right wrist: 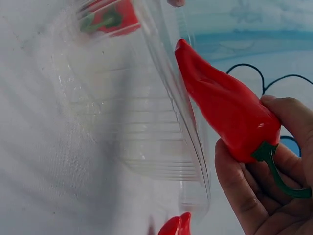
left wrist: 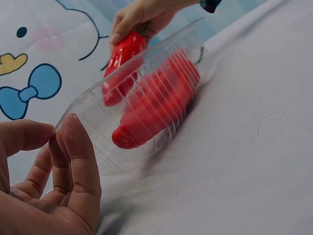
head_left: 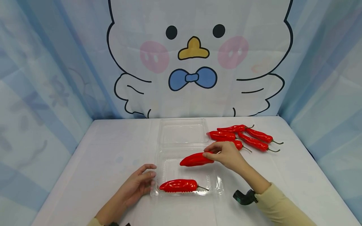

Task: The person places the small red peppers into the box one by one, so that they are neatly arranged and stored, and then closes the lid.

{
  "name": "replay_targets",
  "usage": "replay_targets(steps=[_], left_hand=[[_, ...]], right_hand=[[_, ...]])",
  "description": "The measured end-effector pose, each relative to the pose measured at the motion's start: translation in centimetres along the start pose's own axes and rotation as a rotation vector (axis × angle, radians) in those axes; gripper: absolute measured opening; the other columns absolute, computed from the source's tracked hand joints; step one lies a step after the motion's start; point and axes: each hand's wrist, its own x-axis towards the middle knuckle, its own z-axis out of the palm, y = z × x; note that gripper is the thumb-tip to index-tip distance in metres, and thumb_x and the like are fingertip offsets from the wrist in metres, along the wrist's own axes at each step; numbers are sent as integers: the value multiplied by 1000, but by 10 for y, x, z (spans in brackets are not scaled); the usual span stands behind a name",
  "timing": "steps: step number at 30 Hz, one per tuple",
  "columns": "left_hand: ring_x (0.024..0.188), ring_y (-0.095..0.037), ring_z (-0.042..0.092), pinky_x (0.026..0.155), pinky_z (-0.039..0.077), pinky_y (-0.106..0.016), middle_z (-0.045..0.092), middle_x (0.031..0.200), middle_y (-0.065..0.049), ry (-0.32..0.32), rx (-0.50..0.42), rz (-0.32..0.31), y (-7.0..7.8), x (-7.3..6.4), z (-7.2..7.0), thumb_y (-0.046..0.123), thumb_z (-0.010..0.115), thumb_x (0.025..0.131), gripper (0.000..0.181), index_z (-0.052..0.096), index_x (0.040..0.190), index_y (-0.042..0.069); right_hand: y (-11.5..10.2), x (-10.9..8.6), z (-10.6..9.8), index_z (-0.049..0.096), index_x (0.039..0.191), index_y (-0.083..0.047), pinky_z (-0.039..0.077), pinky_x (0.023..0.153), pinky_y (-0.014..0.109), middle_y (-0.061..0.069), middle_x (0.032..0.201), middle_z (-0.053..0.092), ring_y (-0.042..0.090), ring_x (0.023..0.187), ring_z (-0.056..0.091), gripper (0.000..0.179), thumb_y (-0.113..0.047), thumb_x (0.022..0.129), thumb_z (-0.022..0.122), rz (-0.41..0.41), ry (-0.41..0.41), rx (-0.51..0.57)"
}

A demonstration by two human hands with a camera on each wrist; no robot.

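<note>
My right hand (head_left: pixel 227 154) pinches a red chili pepper (head_left: pixel 195 159) near its stem end and holds it over the clear plastic box (head_left: pixel 169 171). In the right wrist view the held pepper's green stem (right wrist: pixel 276 176) points toward the palm, and its tip is right by the box rim. A second red pepper (head_left: pixel 178 185) lies in the near part of the box, stem to the right. My left hand (head_left: pixel 138 183) is at the box's left side; in the left wrist view its thumb and forefinger pinch the rim (left wrist: pixel 73 105).
The box's clear lid (head_left: pixel 182 132) lies folded open behind it. Several red peppers (head_left: pixel 255 142) with green stems lie in a loose group at the back right of the white table (head_left: pixel 118 141). A curtain printed with a cartoon bird (head_left: pixel 198 100) hangs behind.
</note>
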Motion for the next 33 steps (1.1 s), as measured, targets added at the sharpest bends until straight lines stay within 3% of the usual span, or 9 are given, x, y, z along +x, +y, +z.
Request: replay_targets(steps=[12, 23, 33], left_hand=[[78, -9, 59, 67, 54, -20, 60, 93, 3, 7, -5, 0, 0, -1, 1, 19, 60, 104, 27, 50, 129, 17], [77, -9, 59, 68, 55, -20, 60, 94, 2, 22, 9, -4, -2, 1, 1, 19, 61, 104, 29, 49, 130, 16], [79, -10, 57, 66, 54, -20, 58, 96, 2, 24, 4, -5, -3, 2, 0, 16, 60, 103, 24, 53, 126, 18]], right_hand=[[-7, 1, 19, 79, 102, -17, 58, 71, 24, -7, 91, 75, 13, 88, 67, 18, -28, 88, 82, -75, -74, -36], [-12, 1, 32, 76, 111, -12, 60, 80, 26, -5, 98, 77, 11, 91, 69, 26, -26, 90, 81, -159, -156, -90], [-20, 2, 47, 76, 110, -15, 59, 81, 25, -7, 99, 76, 8, 90, 68, 22, -23, 91, 80, -171, -242, -81]])
